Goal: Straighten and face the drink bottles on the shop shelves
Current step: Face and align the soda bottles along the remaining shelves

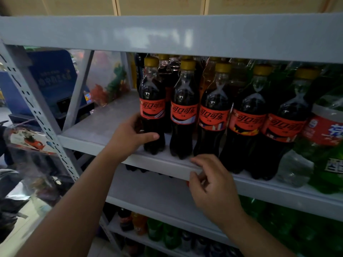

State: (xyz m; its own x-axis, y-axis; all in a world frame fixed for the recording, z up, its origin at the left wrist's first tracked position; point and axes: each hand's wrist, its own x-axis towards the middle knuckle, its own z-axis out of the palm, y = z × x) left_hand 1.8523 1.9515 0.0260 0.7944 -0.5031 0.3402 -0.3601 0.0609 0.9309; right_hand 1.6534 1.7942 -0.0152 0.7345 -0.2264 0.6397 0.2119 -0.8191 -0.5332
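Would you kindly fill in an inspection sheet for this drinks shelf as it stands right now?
Surface: grey metal shelf, with bottles across its middle and right.
Job's things: five front-row cola bottles stand upright with red labels facing out; more bottles stand behind; green bottles are at the right.
Clutter: clear packet of colourful items beyond the shelf's left rear.
Hands: left hand grips the leftmost cola bottle low down; right hand is at the shelf's front edge, fingers loosely curled, holding no bottle.
Cables: nothing seen.
Surroundings: lower-shelf bottles below; blue panel at far left; dim light.
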